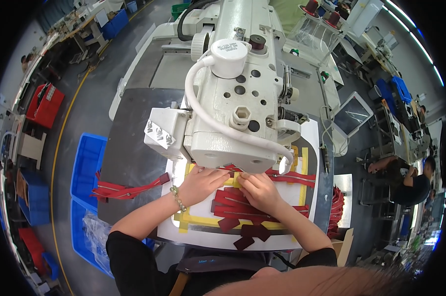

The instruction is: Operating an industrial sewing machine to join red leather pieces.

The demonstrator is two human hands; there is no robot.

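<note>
Under the white sewing machine head (pixel 232 108), my left hand (pixel 205 183) lies with its fingers resting flat on the work, near red zipper strips (pixel 294 177). My right hand (pixel 256 190) has bent fingers close together at a small yellow piece (pixel 232 181); what it grips, if anything, is hidden. More red zipper strips (pixel 237 208) and small dark red patches (pixel 244 242) lie on the yellow-edged white board (pixel 203 221) below my hands. The needle area is hidden behind the machine head.
Red zippers (pixel 124 190) lie at the plate's left. Blue bins (pixel 84 170) stand left of the table, a pile of red pieces (pixel 336 209) right. A screen (pixel 353 111) and thread cones (pixel 311 9) are at upper right. A seated person (pixel 412 192) works farther right.
</note>
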